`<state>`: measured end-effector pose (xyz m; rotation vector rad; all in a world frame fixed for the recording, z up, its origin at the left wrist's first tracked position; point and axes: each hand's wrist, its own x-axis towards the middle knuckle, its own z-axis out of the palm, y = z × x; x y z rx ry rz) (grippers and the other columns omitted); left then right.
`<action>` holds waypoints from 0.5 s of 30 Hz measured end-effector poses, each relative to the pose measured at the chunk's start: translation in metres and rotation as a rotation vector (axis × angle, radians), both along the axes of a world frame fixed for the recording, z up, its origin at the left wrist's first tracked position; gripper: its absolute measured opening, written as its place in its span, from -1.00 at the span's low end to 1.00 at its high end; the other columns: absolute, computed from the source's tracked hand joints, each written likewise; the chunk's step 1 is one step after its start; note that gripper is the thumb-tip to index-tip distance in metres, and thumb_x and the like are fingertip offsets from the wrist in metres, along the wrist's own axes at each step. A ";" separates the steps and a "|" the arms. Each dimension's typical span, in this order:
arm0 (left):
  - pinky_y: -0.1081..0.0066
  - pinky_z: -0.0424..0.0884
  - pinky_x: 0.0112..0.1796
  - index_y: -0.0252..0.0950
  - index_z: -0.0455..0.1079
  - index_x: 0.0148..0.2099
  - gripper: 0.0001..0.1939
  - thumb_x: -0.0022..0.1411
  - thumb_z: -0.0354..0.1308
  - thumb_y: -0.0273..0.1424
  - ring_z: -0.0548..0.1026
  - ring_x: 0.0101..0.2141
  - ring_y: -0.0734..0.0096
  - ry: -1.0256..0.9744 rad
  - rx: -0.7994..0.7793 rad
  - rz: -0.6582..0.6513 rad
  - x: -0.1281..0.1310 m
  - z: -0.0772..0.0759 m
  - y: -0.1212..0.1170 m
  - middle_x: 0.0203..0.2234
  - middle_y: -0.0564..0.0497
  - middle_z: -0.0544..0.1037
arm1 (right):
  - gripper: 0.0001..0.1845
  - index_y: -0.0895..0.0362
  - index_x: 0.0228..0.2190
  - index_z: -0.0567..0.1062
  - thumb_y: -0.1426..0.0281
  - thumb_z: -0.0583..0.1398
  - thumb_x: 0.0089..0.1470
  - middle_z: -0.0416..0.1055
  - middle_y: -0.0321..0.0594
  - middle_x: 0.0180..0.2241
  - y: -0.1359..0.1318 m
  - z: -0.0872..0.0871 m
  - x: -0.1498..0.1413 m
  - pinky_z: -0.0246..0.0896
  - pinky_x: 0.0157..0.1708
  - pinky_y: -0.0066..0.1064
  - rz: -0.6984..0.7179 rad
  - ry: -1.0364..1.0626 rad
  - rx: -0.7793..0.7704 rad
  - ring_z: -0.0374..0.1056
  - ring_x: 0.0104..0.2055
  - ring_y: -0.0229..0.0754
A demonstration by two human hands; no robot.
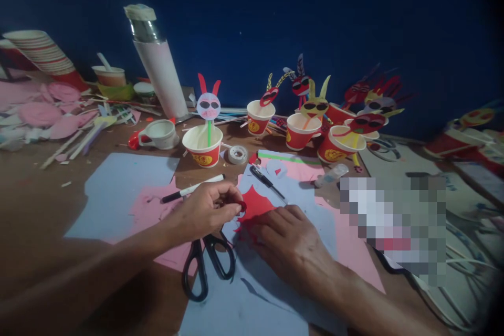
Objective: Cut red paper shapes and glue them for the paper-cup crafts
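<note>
My left hand [205,207] is closed in a pinch on a small dark red paper piece [243,207]. My right hand [291,244] lies palm down with its fingers stretched over cut red paper [255,205]; its fingertips are partly hidden. Black-handled scissors [200,268] lie below my left hand, their blades out of sight. Behind that hand is a white marker with a black cap [197,189]. A black pen [268,182] lies beyond the red paper. Pale blue sheets [244,299] and pink paper [354,252] spread beneath both hands.
Behind the papers stand red-and-white paper cups [202,148] with paper faces on straws. A tape roll [238,155], a white mug [159,134] and a tall flask [159,68] are nearby. Stacked cups [43,55] and pink scraps [43,113] fill the left; a blurred-out patch [394,226] lies right.
</note>
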<state>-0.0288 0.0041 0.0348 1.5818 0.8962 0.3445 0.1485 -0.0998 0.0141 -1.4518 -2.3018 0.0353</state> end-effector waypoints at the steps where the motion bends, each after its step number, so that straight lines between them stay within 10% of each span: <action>1: 0.57 0.22 -0.58 -0.29 0.31 -0.36 -0.93 0.09 0.10 -0.39 0.29 -0.59 0.57 -0.014 -0.025 -0.001 0.000 -0.002 0.000 -0.60 0.14 0.36 | -0.91 0.11 -0.40 0.47 0.35 0.20 0.07 0.46 -0.23 -0.40 0.002 -0.002 -0.005 0.02 -0.32 -0.28 0.012 -0.019 0.002 0.31 -0.35 -0.14; 15: 0.58 0.27 -0.61 -0.31 0.27 -0.34 -0.94 0.09 0.09 -0.43 0.37 -0.60 0.59 -0.124 -0.202 0.005 -0.007 -0.016 0.009 -0.48 0.06 0.50 | -0.82 0.17 -0.38 0.42 0.60 0.05 0.10 0.43 -0.22 -0.45 0.005 -0.003 -0.015 0.08 -0.26 -0.25 0.073 0.007 0.027 0.30 -0.40 -0.19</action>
